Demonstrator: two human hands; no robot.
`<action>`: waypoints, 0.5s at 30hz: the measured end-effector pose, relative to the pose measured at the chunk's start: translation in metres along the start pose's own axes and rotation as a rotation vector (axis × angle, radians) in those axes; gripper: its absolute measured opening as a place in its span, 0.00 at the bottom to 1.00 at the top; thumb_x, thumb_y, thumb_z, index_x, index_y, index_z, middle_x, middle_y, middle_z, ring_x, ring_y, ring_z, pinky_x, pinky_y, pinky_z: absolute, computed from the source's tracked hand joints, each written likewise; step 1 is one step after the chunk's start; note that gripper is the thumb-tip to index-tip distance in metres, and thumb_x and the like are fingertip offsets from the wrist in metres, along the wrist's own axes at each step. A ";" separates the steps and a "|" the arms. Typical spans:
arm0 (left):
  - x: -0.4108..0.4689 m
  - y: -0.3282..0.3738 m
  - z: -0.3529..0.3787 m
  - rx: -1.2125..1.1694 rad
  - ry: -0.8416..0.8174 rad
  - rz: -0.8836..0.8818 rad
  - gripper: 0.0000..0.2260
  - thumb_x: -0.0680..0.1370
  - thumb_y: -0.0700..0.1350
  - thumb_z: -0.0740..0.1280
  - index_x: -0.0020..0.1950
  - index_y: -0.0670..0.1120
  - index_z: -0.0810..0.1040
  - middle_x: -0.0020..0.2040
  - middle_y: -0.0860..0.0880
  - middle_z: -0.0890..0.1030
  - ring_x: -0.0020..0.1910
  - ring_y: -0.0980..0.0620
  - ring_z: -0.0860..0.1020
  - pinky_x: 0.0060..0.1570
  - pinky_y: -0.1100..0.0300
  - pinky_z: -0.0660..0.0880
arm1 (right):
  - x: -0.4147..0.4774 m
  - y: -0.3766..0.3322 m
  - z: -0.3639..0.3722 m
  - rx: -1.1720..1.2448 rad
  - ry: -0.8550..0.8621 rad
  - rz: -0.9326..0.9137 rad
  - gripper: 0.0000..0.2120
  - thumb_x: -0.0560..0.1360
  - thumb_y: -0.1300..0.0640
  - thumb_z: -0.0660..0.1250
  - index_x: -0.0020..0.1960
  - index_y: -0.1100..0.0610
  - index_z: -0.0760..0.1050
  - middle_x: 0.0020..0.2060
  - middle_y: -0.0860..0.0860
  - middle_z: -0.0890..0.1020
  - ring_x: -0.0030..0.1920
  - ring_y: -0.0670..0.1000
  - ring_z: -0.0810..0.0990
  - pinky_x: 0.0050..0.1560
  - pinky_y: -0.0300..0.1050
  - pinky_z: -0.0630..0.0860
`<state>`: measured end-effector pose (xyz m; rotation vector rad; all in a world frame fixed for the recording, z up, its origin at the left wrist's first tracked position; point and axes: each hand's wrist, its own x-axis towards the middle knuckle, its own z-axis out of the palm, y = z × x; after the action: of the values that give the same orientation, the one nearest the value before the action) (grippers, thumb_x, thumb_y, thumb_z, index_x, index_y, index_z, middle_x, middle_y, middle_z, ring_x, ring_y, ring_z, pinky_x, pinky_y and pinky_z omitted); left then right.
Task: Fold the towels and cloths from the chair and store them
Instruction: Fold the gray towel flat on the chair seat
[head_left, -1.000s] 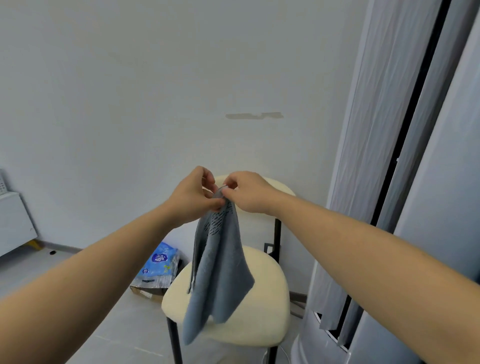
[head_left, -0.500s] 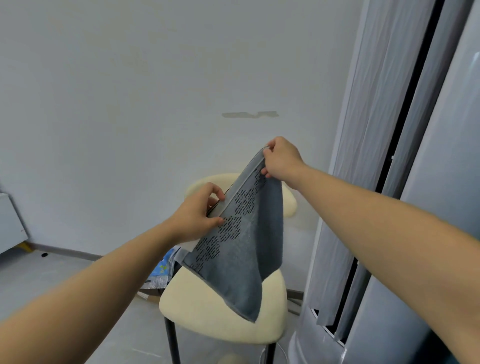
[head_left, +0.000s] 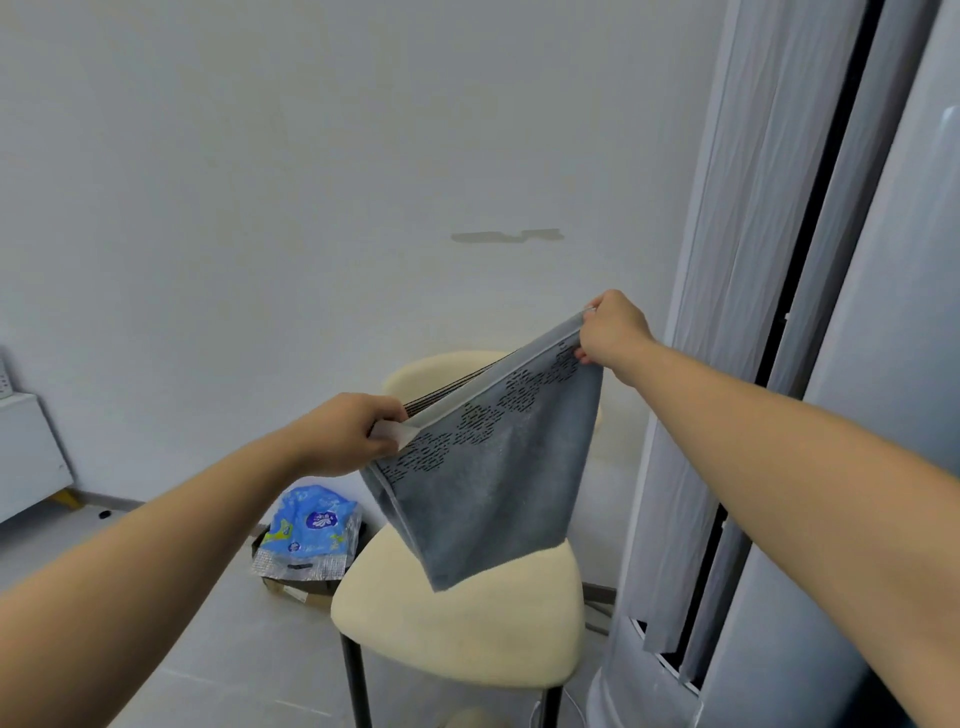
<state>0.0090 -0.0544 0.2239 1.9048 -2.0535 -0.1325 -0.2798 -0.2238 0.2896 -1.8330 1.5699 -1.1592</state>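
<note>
A grey towel (head_left: 493, 478) hangs in the middle of the frame, stretched by its top hem between two hands. The left hand (head_left: 353, 431), at centre-left, pinches one upper corner: its fingers are curled, and the pale hem folds over beside the thumb. The right hand (head_left: 613, 332), higher and to the right of centre, grips the other upper corner with its fingers closed round the edge. The hem therefore runs taut on a slant, rising from the left hand to the right. A band of dark dashed pattern lies just under the hem, and the rest of the cloth falls to a point below and between the hands. That point hangs in front of the cream seat of the chair (head_left: 457, 629); whether it touches the seat cannot be told.

Half a second ago the hands were closer together and the towel showed a narrower face; now they are wider apart and the hem is drawn out longer. A second ago both hands met at one bunched spot and the cloth hung as a narrow drape.

A blue packet (head_left: 311, 530) lies on the floor, to the left of the chair.
</note>
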 end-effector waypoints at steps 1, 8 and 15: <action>-0.001 -0.002 -0.001 0.003 0.000 -0.010 0.06 0.76 0.44 0.70 0.46 0.56 0.78 0.40 0.51 0.80 0.41 0.52 0.76 0.42 0.57 0.72 | 0.000 0.000 -0.002 0.008 0.003 0.010 0.07 0.79 0.62 0.59 0.56 0.59 0.71 0.52 0.61 0.80 0.50 0.62 0.83 0.51 0.59 0.83; -0.004 -0.011 -0.005 -0.012 0.039 -0.027 0.03 0.76 0.45 0.72 0.47 0.51 0.80 0.42 0.51 0.81 0.42 0.50 0.78 0.46 0.53 0.75 | -0.004 0.005 -0.010 0.060 -0.027 0.021 0.16 0.81 0.66 0.55 0.63 0.54 0.74 0.58 0.59 0.78 0.47 0.61 0.84 0.45 0.54 0.84; -0.006 -0.010 -0.011 -0.362 0.166 -0.159 0.06 0.80 0.46 0.69 0.47 0.44 0.78 0.42 0.45 0.82 0.36 0.50 0.79 0.38 0.59 0.75 | -0.004 0.018 -0.021 0.107 -0.088 0.040 0.08 0.84 0.61 0.58 0.56 0.57 0.75 0.50 0.62 0.81 0.38 0.57 0.85 0.39 0.49 0.84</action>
<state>0.0217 -0.0477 0.2302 1.7833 -1.6405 -0.3470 -0.3075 -0.2210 0.2856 -1.7519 1.4609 -1.1070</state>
